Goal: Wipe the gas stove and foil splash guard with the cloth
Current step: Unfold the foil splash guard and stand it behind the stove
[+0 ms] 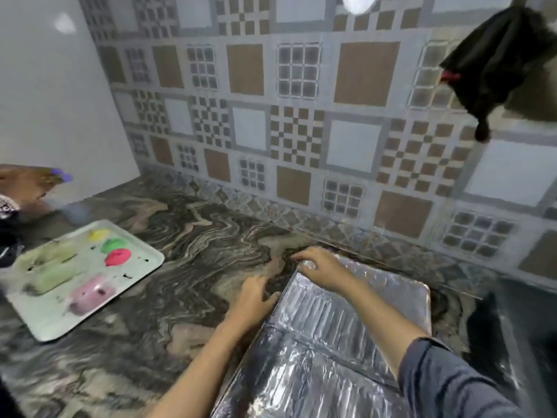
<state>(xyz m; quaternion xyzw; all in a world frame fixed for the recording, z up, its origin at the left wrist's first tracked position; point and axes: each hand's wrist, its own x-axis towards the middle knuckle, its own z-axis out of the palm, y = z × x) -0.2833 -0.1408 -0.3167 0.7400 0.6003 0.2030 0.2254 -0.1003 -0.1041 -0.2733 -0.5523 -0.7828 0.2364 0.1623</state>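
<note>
Our right hand [319,267] curls on far corner of crinkled silver foil splash guard [316,357]; left hand [256,297] spread, seemingly touching its side.

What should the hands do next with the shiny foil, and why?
Probably the right hand should reach up for the dark cloth hanging at the right. The foil lies flat on the counter; that hand and the left hand touch its left edge, and neither holds a cloth.
</note>
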